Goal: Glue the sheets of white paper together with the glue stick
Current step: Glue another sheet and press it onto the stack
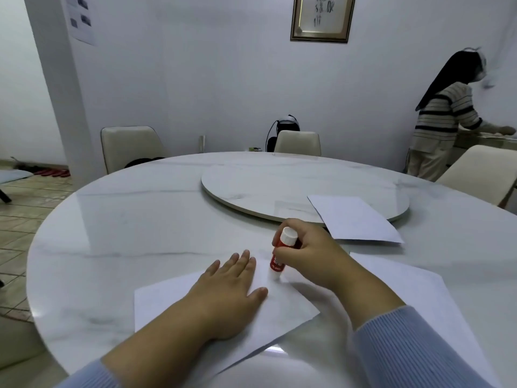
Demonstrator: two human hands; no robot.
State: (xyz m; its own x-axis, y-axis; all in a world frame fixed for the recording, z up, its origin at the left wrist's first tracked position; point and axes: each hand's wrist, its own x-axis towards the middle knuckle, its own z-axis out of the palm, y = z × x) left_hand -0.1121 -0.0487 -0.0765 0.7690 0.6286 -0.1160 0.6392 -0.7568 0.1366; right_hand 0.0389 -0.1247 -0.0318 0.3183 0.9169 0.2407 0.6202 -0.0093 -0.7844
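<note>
A red glue stick with a white end (280,256) is being gripped in the curled right hand (310,254), its long axis near upright, tip pressed to the far corner of a white paper sheet (167,298) on the round marble table (126,219). The sheet is being pinned by the flat, spread left hand (229,287), just beside the stick. Label writing is illegible. A second sheet (355,219) is lying beyond

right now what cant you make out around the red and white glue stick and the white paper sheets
Head view:
- red and white glue stick: label blurred; right hand covers its middle.
- Glue on the white sheet: too faint to see.
- Right-side white sheet: partly under the right forearm.
- Left hand covers the sheet's centre.
</note>
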